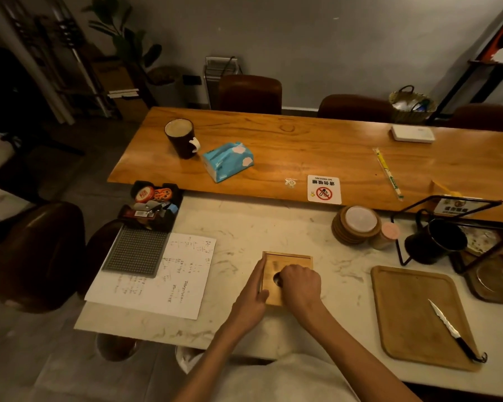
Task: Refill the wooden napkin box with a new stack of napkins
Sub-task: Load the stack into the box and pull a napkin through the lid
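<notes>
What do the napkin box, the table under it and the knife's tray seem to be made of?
Napkin box: light wood with a matte finish, grain streaks showing on its lid. Table: probably marble or a marble-look slab, pale with grey veins. Tray: wood or bamboo, tan and matte, with rounded corners.

Both arms reach forward — left hand (254, 297) flat with fingers extended, right hand (301, 282) curled knuckles-up.

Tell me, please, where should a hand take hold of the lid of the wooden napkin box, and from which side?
Judging by its shape, grip at the dark finger hole in the flat lid, coming from above: the right hand already rests there. The lid sits flush inside the rim, so its edges offer little hold. The left hand lies flat against the left wall of the wooden napkin box.
</notes>
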